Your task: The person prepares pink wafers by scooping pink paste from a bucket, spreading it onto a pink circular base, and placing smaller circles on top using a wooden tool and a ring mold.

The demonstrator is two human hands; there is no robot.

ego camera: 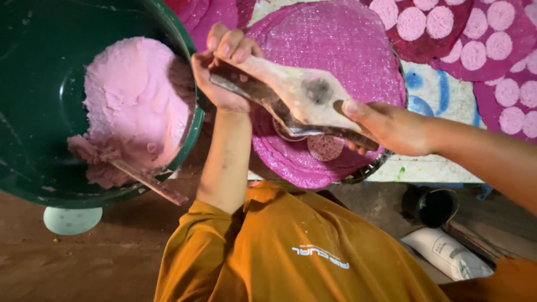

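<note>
gripping one end of a worn wooden scraper, the left hand has its fingers curled shut around the handle, while the right hand pinches the other end. the tool hangs over a stack of magenta discs on a round tray. beside it, a green basin holds pink dough with a stick in it.

Both hands, left hand and right hand, grip a pale wooden press (dough-smeared) over the magenta sheet stack.
</note>
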